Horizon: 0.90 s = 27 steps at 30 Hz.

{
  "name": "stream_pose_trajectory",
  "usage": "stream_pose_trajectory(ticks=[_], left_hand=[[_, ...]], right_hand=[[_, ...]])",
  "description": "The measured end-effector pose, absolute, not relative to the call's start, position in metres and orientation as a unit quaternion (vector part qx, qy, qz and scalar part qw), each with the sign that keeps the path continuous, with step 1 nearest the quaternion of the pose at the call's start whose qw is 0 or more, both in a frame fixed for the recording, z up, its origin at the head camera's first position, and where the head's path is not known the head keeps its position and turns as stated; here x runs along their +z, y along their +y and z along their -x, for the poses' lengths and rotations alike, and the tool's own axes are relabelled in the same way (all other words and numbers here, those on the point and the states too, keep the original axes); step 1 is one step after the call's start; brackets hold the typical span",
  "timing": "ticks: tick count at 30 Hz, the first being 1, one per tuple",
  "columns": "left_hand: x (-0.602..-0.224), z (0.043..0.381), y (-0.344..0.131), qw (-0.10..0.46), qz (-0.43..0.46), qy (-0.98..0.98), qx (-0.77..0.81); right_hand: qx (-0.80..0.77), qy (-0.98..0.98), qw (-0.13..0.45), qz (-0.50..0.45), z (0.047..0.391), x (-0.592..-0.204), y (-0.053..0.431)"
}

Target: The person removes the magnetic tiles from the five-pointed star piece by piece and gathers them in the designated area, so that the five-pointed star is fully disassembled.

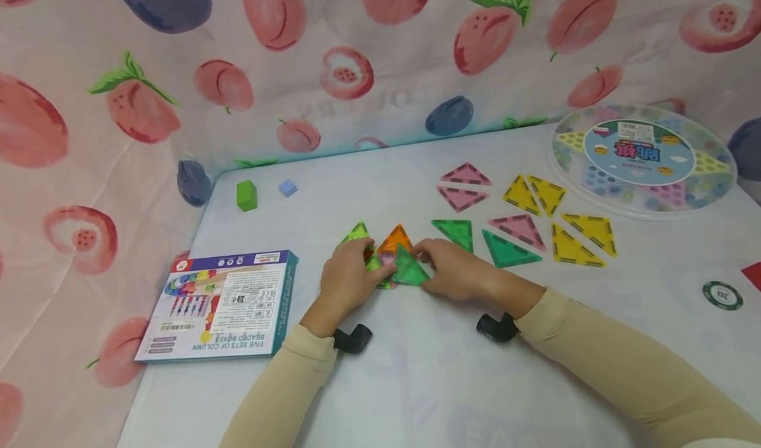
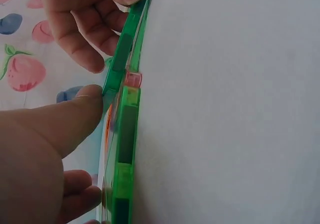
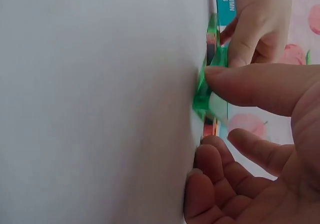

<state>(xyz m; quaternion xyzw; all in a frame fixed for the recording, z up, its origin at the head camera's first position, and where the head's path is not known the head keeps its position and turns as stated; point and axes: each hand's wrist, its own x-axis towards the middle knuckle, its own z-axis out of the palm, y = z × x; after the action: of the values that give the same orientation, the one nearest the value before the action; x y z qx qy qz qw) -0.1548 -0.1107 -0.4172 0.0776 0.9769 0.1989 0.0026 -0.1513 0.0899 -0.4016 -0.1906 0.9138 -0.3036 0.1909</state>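
A flat, see-through green triangle tile [image 1: 409,269] lies tilted against a small cluster of tiles. My right hand [image 1: 454,269] pinches it by its right side, thumb on its edge in the right wrist view. My left hand [image 1: 351,273] rests on the cluster from the left, its thumb touching the green triangle's corner in the left wrist view. Under and beside its fingers are light green triangle tiles [image 1: 355,232]. An orange triangle tile [image 1: 397,238] stands at the cluster's back, and a pink piece [image 1: 386,259] shows partly between the others.
Right of the cluster lie green [image 1: 510,250], pink [image 1: 462,198] and yellow [image 1: 573,244] triangle tiles. A round game box [image 1: 719,182] sits at the back right, a poker chip [image 1: 722,295] nearer. On the left are a flat box [image 1: 214,352], a green block [image 1: 246,195] and a blue block [image 1: 288,187].
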Motion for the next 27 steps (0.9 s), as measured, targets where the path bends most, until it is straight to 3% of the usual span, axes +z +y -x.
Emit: stream_pose_trajectory(ticks=[9, 22, 27], left_hand=[[-0.418, 0.155, -0.109, -0.007, -0.078, 0.980, 0.184], [-0.419, 0.153, -0.110, 0.003, -0.092, 0.980, 0.175], [-0.419, 0.153, -0.113, 0.017, -0.099, 0.979, 0.176]], right_hand=[[-0.330, 0.912, 0.178, 0.163, 0.156, -0.399, 0.098], [-0.369, 0.872, 0.241, 0.211, 0.160, -0.396, 0.113], [-0.367, 0.884, 0.213, 0.196, 0.162, -0.398, 0.130]])
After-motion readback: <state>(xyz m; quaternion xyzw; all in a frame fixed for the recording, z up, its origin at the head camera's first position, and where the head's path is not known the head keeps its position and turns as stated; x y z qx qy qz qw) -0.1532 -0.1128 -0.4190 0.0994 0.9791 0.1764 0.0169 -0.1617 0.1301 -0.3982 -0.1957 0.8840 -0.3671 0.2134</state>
